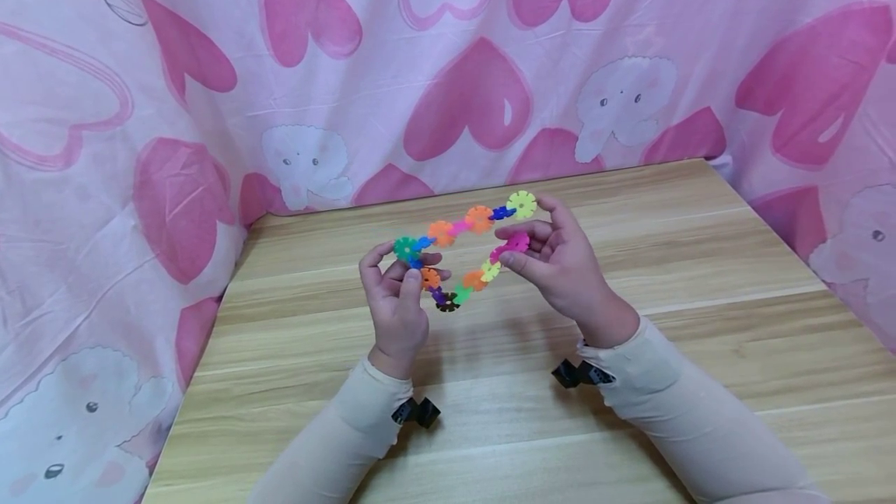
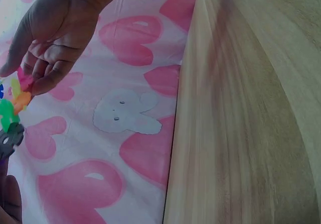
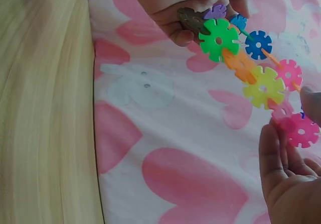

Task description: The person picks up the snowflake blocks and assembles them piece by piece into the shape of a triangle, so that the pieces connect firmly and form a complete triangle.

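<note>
A chain of colourful notched plastic discs, slotted together edge to edge, is held up above the table in a loop shape. My left hand (image 1: 397, 316) pinches the loop's left side near an orange disc (image 1: 430, 278), beside a green disc (image 1: 406, 249). With thumb and fingers, my right hand (image 1: 570, 267) grips the pink discs (image 1: 518, 242) at one end. Its raised index finger is by the yellow disc (image 1: 521, 204) at the other end; contact cannot be made out. A gap shows between these ends. The right wrist view shows a green disc (image 3: 219, 40) and a yellow disc (image 3: 264, 88) closely.
Beneath the hands lies a wood-grain table (image 1: 301, 271). A pink curtain (image 1: 378, 99) printed with hearts and white animals hangs along its back and sides. Small black devices (image 1: 416, 412) are strapped to both sleeved wrists.
</note>
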